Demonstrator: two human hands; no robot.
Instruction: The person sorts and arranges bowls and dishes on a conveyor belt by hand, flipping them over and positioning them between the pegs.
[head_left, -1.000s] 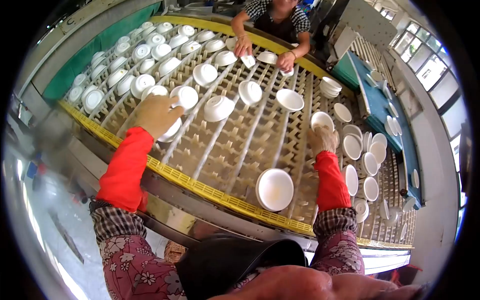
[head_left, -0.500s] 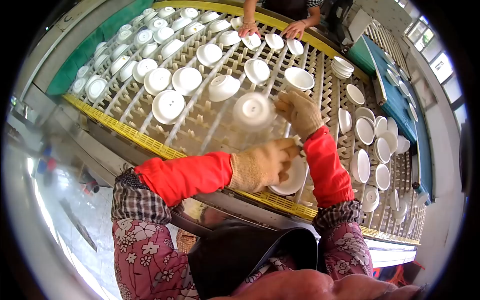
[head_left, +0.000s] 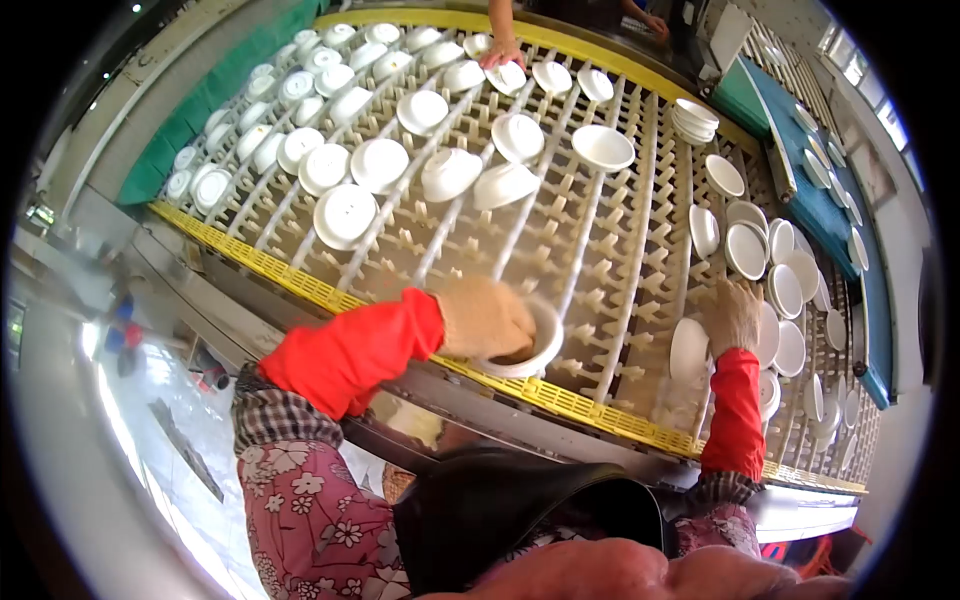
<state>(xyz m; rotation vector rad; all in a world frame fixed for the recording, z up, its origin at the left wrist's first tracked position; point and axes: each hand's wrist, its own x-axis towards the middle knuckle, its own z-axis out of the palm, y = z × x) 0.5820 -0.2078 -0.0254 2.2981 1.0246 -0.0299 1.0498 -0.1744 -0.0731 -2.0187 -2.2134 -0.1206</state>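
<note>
Gripping white bowl [head_left: 551,345], left hand [head_left: 484,318] partly inside; right hand [head_left: 735,312] beside other bowls [head_left: 687,350], grip unclear.

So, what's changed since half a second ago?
The tan-gloved left hand has moved left with a round white bowl, fingers inside its rim. The tan-gloved right hand has swung right, beside other white bowls. Another white bowl, blurred then, now lies on the beige pegged rack. One of the co-worker's hands has drawn back. The stack of white bowls on the far side stays put.
</note>
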